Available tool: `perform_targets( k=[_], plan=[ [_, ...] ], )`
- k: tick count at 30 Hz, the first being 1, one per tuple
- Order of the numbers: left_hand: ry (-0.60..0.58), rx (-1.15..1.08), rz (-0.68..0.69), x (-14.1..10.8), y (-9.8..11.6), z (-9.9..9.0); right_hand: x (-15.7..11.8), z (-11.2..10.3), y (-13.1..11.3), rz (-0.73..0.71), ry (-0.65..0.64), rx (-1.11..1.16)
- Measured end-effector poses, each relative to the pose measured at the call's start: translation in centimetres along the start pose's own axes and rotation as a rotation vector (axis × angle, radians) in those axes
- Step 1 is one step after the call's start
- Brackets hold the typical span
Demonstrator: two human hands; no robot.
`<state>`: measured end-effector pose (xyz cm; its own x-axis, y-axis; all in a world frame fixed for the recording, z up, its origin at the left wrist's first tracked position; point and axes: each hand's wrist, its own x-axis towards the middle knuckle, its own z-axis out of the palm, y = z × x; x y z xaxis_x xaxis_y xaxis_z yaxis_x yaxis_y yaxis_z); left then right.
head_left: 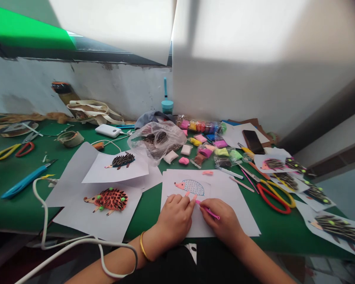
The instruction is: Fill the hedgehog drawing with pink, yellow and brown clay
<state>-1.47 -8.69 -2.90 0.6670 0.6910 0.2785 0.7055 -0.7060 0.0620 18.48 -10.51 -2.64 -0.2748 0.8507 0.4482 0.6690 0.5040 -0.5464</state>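
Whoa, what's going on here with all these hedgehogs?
Someone is working on a hedgehog picture. Their right hand holds a thin pink tool near its pink feet, and their left hand is on the paper just below it. This hedgehog has a pink face and a blue-outlined body without dark spikes. A red spiky hedgehog lies on the left.

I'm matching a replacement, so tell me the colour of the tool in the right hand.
Pink: the slim tool in the right hand, seen in the head view.
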Motion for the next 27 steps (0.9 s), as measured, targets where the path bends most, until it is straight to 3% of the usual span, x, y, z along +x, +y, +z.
perform_targets(
  k=[8,14,18,22,27],
  plan=[
    [-0.015,0.042,0.021,0.2,0.1,0.0,-0.3,-0.9,1.2,0.067,0.078,0.014],
    [0.021,0.024,0.026,0.1,0.0,0.3,-0.1,-4.2,6.8,0.054,0.002,-0.461],
    [0.085,-0.044,0.033,0.1,-0.4,-0.1,-0.8,-5.6,9.4,0.042,-0.103,-0.621],
    [0.148,-0.216,0.007,-0.1,-1.3,-1.1,-0.8,-5.2,8.2,0.039,-0.099,-0.606],
    [0.175,-0.208,0.09,-0.5,-1.8,-1.5,0.5,-2.8,3.2,-0.072,-0.181,-0.372]
  ],
)
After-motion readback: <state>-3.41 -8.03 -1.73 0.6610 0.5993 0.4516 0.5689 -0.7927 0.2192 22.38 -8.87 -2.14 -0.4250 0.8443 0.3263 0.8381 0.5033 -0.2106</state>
